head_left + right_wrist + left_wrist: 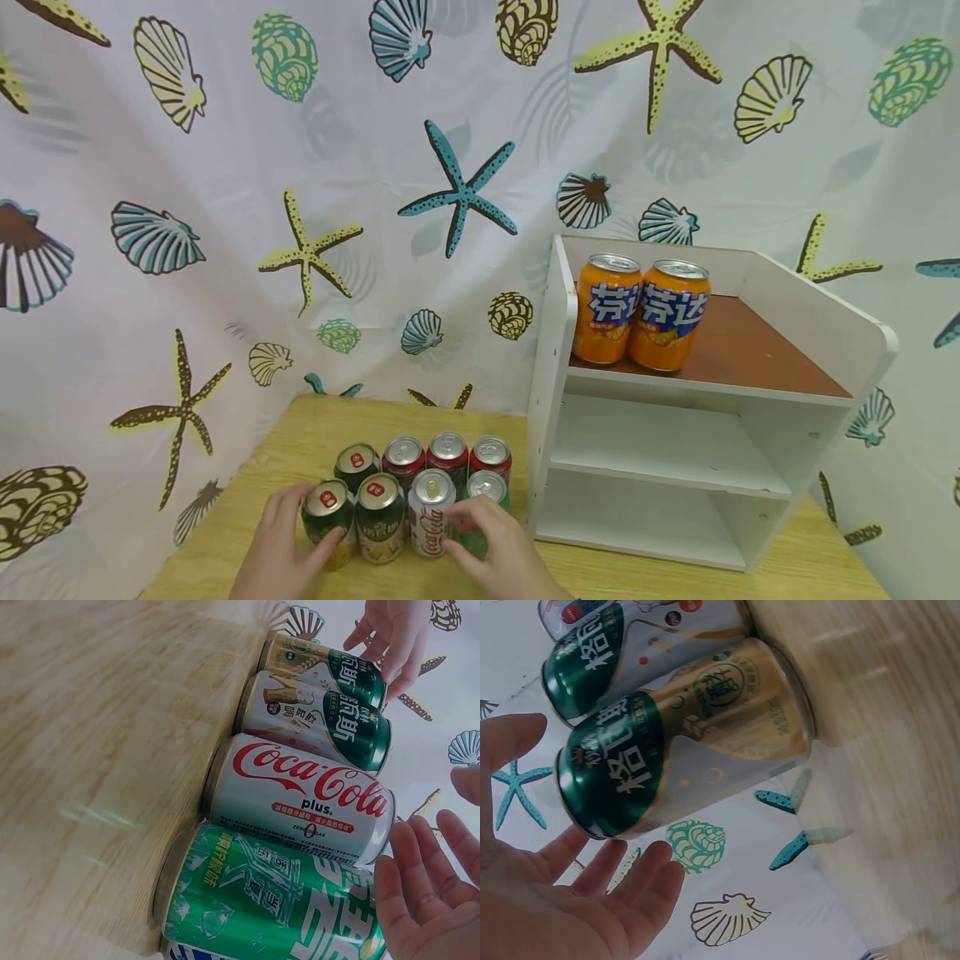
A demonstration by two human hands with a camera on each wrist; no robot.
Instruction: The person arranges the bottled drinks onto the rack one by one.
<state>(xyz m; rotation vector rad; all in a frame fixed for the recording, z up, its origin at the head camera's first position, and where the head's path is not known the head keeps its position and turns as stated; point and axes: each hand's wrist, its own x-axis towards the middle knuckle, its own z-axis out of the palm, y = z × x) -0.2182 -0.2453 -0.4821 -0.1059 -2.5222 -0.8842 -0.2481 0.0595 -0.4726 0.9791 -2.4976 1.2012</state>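
Note:
My left hand (281, 537) is at the leftmost green-and-gold can (321, 525), thumb on its near side and fingers on its far left. In the left wrist view the fingers spread loosely beside the top of that can (690, 742). A matching green can (380, 527) stands to its right, then a white Coca-Cola can (427, 521). My right hand (506, 546) partly covers a green can (474, 546) at the row's right end. In the right wrist view its fingers are extended near the tops of the Coca-Cola can (300, 799) and green can (262, 892).
Behind the front row stand another green-topped can (356, 460) and several red cans (447, 448). To the right is a white shelf unit (551, 417) with two orange soda cans (667, 321) on its brown top. A patterned curtain (420, 333) hangs behind the wooden table (277, 454).

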